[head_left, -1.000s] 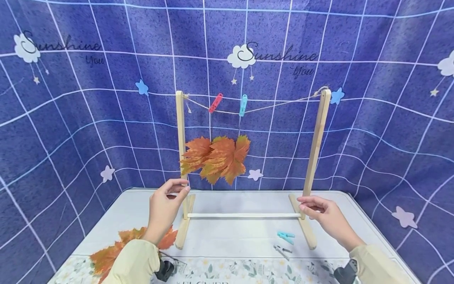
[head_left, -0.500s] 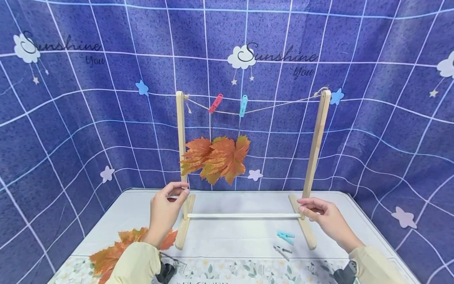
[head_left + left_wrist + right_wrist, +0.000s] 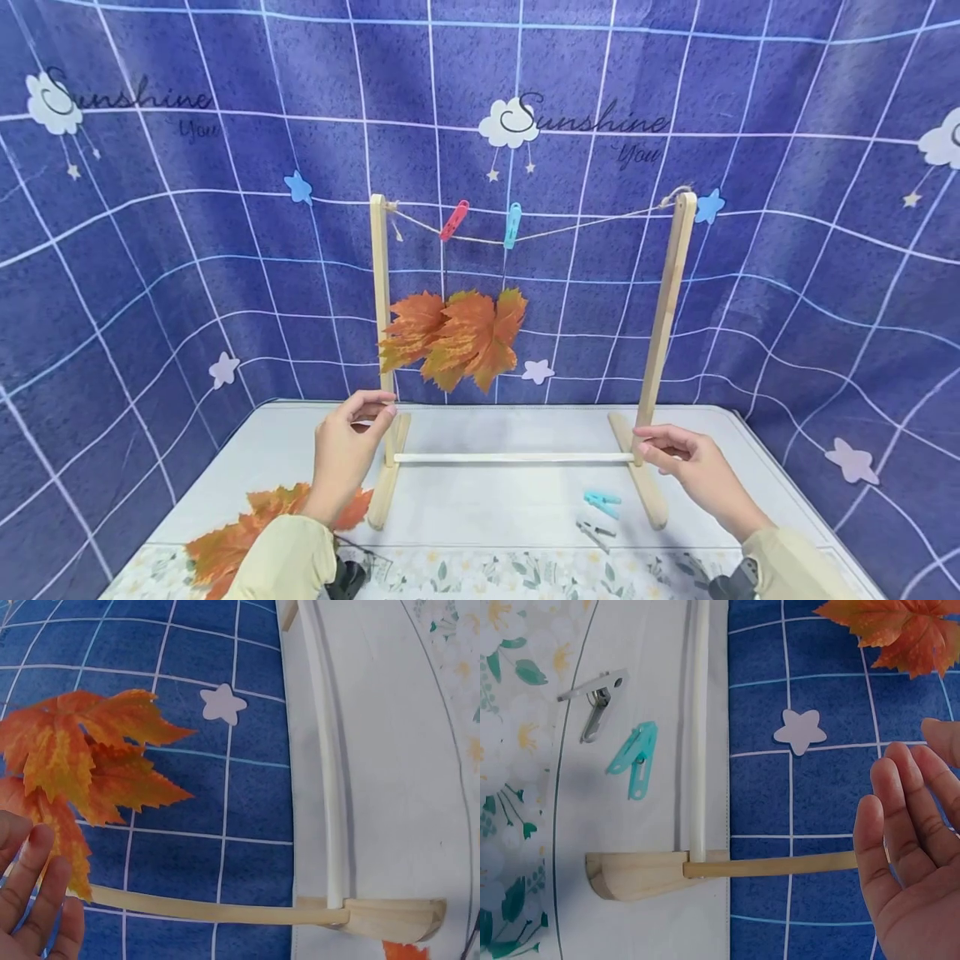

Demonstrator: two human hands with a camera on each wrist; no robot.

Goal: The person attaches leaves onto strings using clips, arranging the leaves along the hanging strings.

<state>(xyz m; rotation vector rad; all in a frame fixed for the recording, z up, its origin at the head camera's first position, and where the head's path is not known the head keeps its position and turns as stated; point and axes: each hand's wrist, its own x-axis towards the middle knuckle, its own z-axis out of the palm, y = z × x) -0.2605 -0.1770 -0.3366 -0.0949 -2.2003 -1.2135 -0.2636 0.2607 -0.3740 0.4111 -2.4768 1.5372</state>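
Observation:
My left hand [image 3: 348,446] hovers near the left post [image 3: 382,267] of a wooden stand, fingers loosely bent and holding nothing. On the other side my right hand [image 3: 690,467] is in front of the foot of the right post [image 3: 667,308], also holding nothing; whether it touches the post I cannot tell. A sagging string [image 3: 585,223] joins the post tops. From it hang orange artificial leaves [image 3: 472,333], their stems clipped by a red clothespin [image 3: 454,221] and a turquoise clothespin [image 3: 513,226]. Both wrist views show spread, relaxed fingers.
Further orange leaves [image 3: 232,537] lie on the table [image 3: 510,508] at front left, partly behind my left sleeve. A second turquoise clothespin [image 3: 639,757] and a grey clothespin [image 3: 600,701] lie near the stand's right foot [image 3: 648,496]. A white crossbar [image 3: 517,457] links the feet.
Both hands stay almost still, with only a tiny downward shift in the head view, as the whole scene shifts slightly. The leaves and clothespins hang as before.

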